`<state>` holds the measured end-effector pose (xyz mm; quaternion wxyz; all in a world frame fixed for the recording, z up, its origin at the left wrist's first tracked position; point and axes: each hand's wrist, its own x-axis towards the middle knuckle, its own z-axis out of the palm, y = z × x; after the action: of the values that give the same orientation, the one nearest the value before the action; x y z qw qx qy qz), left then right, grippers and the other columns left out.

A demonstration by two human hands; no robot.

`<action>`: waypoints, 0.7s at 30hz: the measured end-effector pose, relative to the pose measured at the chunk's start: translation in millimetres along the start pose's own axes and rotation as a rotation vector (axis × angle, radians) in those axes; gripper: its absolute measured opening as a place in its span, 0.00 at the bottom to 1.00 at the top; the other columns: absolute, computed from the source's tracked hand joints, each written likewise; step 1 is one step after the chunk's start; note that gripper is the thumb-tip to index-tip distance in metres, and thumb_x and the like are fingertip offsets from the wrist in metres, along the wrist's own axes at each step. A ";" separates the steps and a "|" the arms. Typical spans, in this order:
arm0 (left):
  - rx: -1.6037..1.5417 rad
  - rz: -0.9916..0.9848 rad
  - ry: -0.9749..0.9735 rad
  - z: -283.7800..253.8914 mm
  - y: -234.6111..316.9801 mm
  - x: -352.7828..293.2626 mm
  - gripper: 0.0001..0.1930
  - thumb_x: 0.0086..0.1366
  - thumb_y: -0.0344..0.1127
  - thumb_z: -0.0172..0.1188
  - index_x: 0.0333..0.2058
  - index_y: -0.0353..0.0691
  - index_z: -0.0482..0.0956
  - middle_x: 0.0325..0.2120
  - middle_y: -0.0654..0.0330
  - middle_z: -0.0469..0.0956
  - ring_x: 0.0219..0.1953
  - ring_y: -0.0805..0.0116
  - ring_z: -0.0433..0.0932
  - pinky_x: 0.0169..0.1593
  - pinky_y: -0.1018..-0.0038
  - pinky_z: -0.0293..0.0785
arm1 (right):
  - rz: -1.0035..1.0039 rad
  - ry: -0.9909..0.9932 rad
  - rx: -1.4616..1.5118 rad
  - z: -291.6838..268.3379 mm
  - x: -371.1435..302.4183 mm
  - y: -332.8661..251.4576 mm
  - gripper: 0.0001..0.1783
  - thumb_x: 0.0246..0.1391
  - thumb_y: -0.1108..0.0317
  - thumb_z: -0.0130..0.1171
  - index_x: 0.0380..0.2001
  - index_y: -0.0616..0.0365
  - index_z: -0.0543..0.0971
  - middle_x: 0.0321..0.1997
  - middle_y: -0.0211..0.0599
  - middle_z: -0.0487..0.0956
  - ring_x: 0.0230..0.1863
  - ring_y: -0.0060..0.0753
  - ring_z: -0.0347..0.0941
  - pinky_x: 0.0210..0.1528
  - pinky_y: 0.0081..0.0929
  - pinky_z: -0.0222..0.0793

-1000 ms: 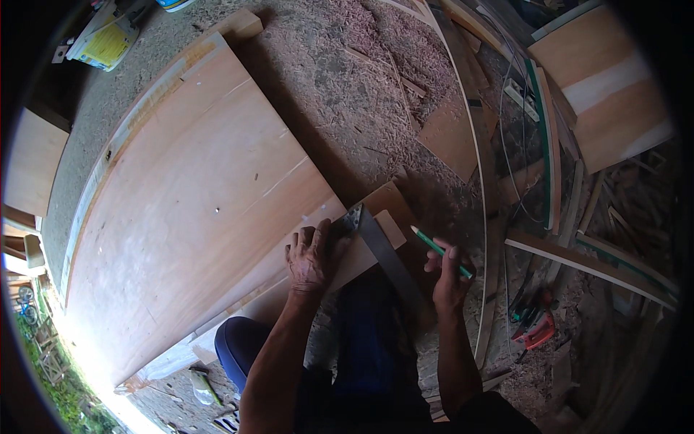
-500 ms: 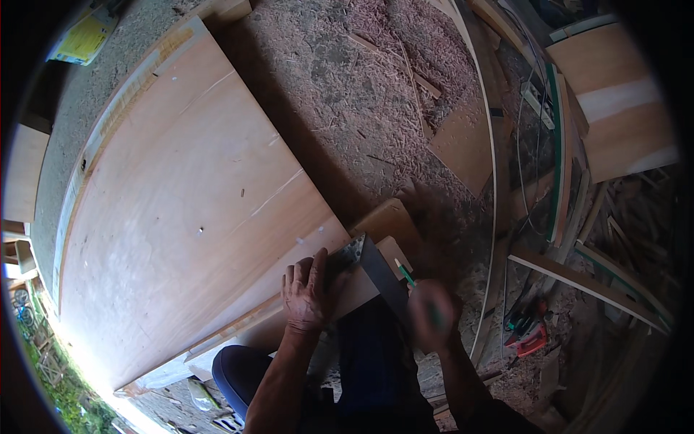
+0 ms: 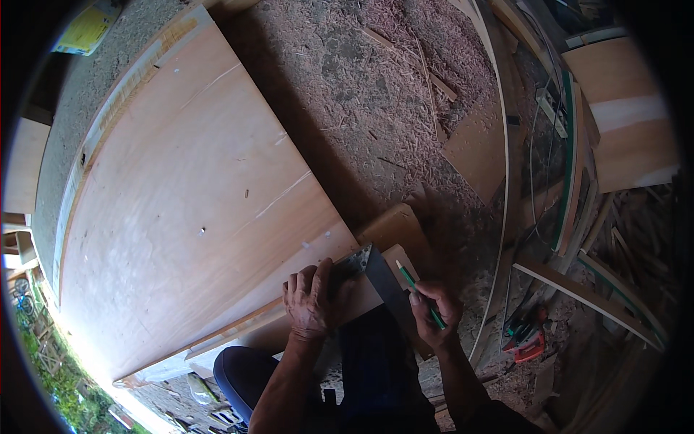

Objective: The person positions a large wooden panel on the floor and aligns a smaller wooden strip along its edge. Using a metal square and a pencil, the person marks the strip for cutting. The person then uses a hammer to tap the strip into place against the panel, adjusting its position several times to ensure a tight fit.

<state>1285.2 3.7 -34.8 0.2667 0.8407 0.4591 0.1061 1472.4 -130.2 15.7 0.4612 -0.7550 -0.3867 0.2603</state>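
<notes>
My left hand (image 3: 309, 300) is closed over the handle part of a carpenter's square (image 3: 388, 286), whose dark metal blade lies across a pale wooden piece (image 3: 360, 298). Part of the square's handle is hidden under my fingers. In my right hand (image 3: 438, 307) a green pencil (image 3: 407, 275) is pinched, its tip pointing up and left. That tip sits just right of the blade, over the pale wood end (image 3: 394, 257); I cannot tell if it touches. To the left of both hands stretches a large plywood panel (image 3: 181, 195).
Beyond the panel, wood shavings (image 3: 405, 94) cover the ground. A wooden block (image 3: 397, 226) stands past the square. A long curved strip (image 3: 504, 181) runs along the right, near a red and green power tool (image 3: 526, 338), leaning boards (image 3: 589, 300) and a plywood sheet (image 3: 629, 108).
My right hand was smeared by motion and now shows sharply, with more of the pencil visible. The left hand stays on the square. The whole view has shifted slightly.
</notes>
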 end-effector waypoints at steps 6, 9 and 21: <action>-0.017 0.017 0.009 5.1 -4.1 -3.1 0.31 0.55 0.50 0.71 0.55 0.45 0.76 0.41 0.55 0.77 0.40 0.54 0.75 0.45 0.58 0.71 | -0.017 -0.018 -0.025 0.5 -0.5 2.0 0.11 0.57 0.78 0.63 0.43 0.59 0.78 0.38 0.40 0.83 0.37 0.27 0.81 0.40 0.25 0.76; -0.013 0.027 0.002 5.4 -4.4 -3.1 0.31 0.56 0.50 0.70 0.56 0.44 0.76 0.41 0.56 0.77 0.40 0.54 0.75 0.45 0.58 0.71 | -0.061 -0.040 -0.074 0.7 2.8 2.4 0.11 0.57 0.78 0.64 0.43 0.59 0.78 0.38 0.39 0.82 0.37 0.28 0.81 0.39 0.25 0.76; -0.024 0.045 -0.006 -0.4 -4.5 -1.7 0.32 0.56 0.46 0.72 0.57 0.41 0.75 0.41 0.53 0.76 0.41 0.51 0.74 0.47 0.56 0.71 | -0.161 -0.072 -0.154 8.7 7.7 9.8 0.12 0.54 0.79 0.67 0.41 0.58 0.79 0.36 0.38 0.82 0.35 0.29 0.80 0.37 0.26 0.76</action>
<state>1280.9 4.5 -36.8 0.2756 0.8479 0.4380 0.1150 1473.6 -122.3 2.8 0.4069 -0.7450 -0.4812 0.2189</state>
